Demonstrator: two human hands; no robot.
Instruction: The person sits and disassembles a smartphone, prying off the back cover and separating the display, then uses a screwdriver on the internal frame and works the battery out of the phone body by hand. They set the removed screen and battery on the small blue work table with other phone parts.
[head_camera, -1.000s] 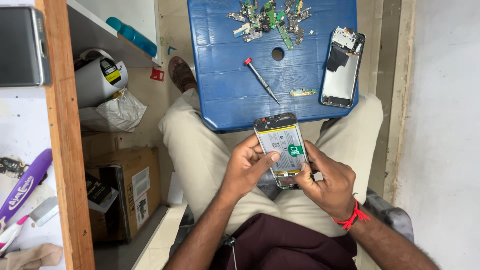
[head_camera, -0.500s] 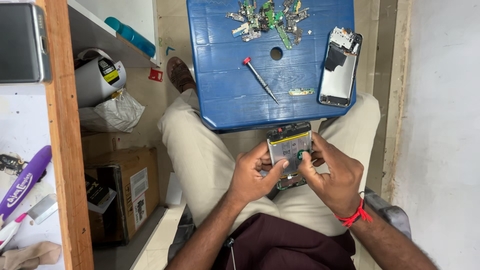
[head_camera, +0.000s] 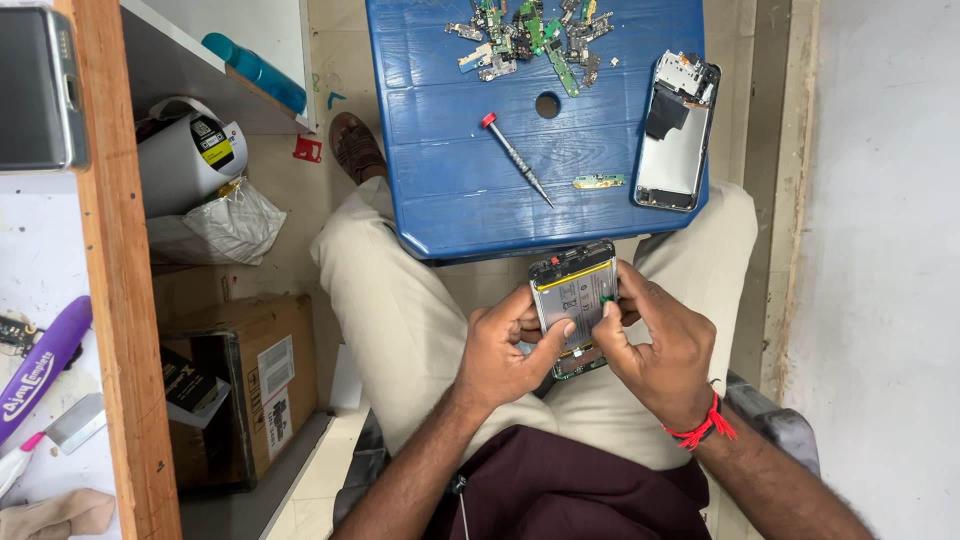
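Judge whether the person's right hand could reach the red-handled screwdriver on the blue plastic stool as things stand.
Probably yes: the red-handled screwdriver lies alone on the blue plastic stool, nothing across it, but the right hand first must release the opened phone.

I held the opened phone (head_camera: 575, 300) above my lap, between my left hand (head_camera: 505, 355) and my right hand (head_camera: 660, 350). Before it stood the stool (head_camera: 450, 150); on it lay a screwdriver (head_camera: 515, 158), behind that some circuit parts (head_camera: 530, 35) (a heap), and at the right a phone frame (head_camera: 677, 132).

opened phone (head_camera: 574, 300) now upright between both hands, right hand (head_camera: 660, 345) moved up over its right edge, left hand (head_camera: 505, 355) thumb across its lower face
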